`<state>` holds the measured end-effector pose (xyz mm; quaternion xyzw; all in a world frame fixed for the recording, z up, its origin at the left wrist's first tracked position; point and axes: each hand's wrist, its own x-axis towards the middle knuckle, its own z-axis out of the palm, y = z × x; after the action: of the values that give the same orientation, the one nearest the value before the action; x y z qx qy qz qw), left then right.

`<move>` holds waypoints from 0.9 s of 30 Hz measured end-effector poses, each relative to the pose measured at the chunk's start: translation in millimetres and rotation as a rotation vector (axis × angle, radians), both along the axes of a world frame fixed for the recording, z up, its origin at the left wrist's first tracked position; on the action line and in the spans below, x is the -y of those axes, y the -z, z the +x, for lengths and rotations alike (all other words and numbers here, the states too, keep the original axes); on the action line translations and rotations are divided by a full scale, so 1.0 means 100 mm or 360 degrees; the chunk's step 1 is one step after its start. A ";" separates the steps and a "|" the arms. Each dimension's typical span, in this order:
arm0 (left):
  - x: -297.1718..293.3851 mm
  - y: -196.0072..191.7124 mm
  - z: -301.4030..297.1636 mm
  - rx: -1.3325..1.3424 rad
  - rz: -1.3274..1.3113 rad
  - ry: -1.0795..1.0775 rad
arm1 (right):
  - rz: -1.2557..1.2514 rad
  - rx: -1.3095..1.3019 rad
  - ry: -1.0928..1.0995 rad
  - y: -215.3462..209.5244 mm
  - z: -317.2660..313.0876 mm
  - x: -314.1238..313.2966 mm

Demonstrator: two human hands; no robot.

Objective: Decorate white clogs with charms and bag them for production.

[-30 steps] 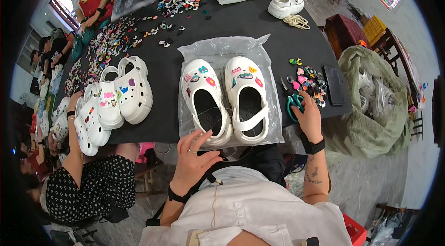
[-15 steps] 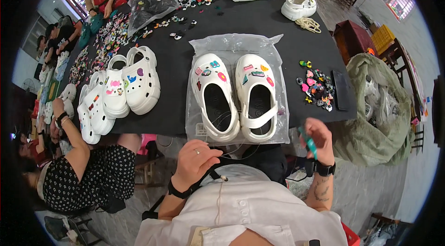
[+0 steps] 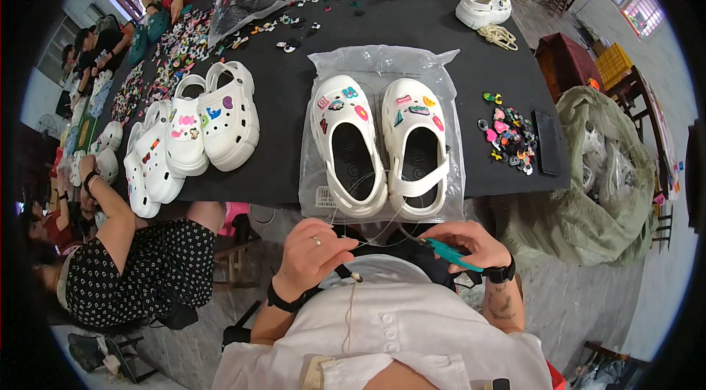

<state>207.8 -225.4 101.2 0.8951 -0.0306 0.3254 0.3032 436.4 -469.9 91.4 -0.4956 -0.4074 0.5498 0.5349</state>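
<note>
In front of me, a pair of white clogs with colourful charms lies on a clear plastic bag at the table's near edge. A thin clear cord runs in loops from the clogs toward me. My left hand pinches that cord between thumb and fingers. Closed round a small hand tool with teal handles, my right hand points its dark tip left at the cord. Whether the tool is pliers or snips is unclear.
More white clogs stand at the left, with loose charms behind them. To the right are a charm pile and a dark flat phone-like object. A green sack stands beyond the table. A seated person is at my left.
My right hand has moved left with the teal-handled tool, its tip now near the cord. The left hand stays about where it was. The whole view has shifted slightly.
</note>
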 end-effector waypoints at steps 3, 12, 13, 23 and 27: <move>-0.01 -0.02 -0.01 0.0000 0.0008 0.0002 | -0.0028 0.0011 -0.0102 -0.03 0.03 -0.02; -0.01 0.03 -0.05 0.0053 0.0032 -0.0055 | -0.0076 0.0042 -0.0172 -0.05 0.07 -0.02; -0.01 0.02 -0.06 0.0051 0.0035 -0.0054 | -0.0074 0.0041 -0.0171 -0.04 0.08 0.00; 0.00 0.00 -0.02 0.0014 0.0058 0.0007 | -0.0054 0.0016 -0.0023 0.03 -0.02 -0.13; -0.01 0.00 -0.01 -0.0015 0.0077 0.0021 | -0.0229 -0.0059 0.0012 -0.12 -0.03 -0.16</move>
<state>206.9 -224.4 101.5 0.9035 -0.0429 0.3184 0.2836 433.7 -453.8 103.0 -0.5240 -0.3551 0.5846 0.5075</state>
